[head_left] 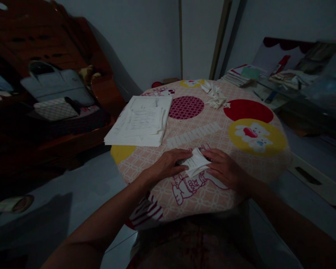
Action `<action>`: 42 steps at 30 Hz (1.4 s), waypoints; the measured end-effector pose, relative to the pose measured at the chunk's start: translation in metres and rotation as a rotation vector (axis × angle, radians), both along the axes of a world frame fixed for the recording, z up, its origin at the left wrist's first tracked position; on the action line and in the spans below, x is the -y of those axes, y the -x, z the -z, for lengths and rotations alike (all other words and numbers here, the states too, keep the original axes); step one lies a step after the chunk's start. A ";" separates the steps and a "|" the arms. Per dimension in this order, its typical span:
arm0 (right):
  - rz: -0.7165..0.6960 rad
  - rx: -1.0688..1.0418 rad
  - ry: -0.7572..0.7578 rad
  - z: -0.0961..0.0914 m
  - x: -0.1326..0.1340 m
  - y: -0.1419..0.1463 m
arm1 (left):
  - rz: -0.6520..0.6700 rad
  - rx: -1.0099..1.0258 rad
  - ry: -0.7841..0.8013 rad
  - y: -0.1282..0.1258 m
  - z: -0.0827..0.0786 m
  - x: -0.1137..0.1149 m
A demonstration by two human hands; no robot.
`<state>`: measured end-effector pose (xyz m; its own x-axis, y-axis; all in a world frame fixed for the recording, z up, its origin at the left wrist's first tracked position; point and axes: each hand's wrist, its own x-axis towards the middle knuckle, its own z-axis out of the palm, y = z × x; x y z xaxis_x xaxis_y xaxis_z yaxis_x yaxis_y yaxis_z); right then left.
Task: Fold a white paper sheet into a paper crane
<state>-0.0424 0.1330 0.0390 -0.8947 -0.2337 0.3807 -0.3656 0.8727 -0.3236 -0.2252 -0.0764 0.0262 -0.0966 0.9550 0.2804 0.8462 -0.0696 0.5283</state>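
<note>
Between my two hands, near the front of the round table, is a small piece of folded white paper (196,163) with faint writing on it. My left hand (170,163) grips its left edge, the thumb below and the fingers above. On the right side my right hand (225,168) pinches the paper with thumb and fingers. The paper stands slightly raised in layers over the printed cloth. Beyond it lies a stack of white paper sheets (140,121), with smaller written sheets on top. Crumpled paper scraps (215,95) lie at the far side.
A patterned tablecloth (184,129) covers the table. To the left, a wooden chair (103,93) carries a pale handbag (58,87) and a checked pouch (56,109). A glass-topped stand (291,89) with papers is at the right. One slipper (14,204) lies on the floor.
</note>
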 end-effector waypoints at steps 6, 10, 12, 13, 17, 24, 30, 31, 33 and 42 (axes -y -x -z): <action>0.108 -0.028 -0.200 0.001 0.014 -0.011 | 0.001 0.019 0.013 -0.001 -0.003 0.000; 0.200 -0.007 -0.269 0.002 0.027 -0.023 | -0.005 0.032 -0.001 -0.002 -0.002 0.000; 0.271 -0.005 -0.279 0.003 0.033 -0.027 | -0.008 0.032 -0.012 -0.002 -0.001 0.001; 0.299 -0.004 -0.286 0.003 0.036 -0.027 | -0.010 0.032 -0.013 -0.002 -0.001 0.001; 0.323 -0.019 -0.313 -0.001 0.045 -0.026 | -0.009 0.024 -0.019 -0.003 -0.002 0.001; 0.354 -0.049 -0.359 -0.006 0.055 -0.026 | -0.025 0.005 -0.028 -0.004 -0.002 0.001; 0.400 -0.069 -0.460 -0.001 0.062 -0.033 | -0.018 -0.007 -0.031 -0.002 0.001 0.000; 0.411 -0.056 -0.466 -0.001 0.063 -0.033 | -0.019 -0.007 -0.035 -0.002 0.001 0.000; 0.429 -0.033 -0.480 -0.001 0.066 -0.034 | -0.022 -0.006 -0.045 -0.002 0.002 0.000; 0.401 0.054 -0.479 -0.003 0.077 -0.024 | -0.029 -0.002 -0.053 -0.003 0.001 0.000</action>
<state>-0.0186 0.0559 0.0422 -0.9632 -0.0090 0.2685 0.0266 0.9913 0.1286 -0.2223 -0.0764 0.0250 -0.1232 0.9357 0.3306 0.8491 -0.0730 0.5231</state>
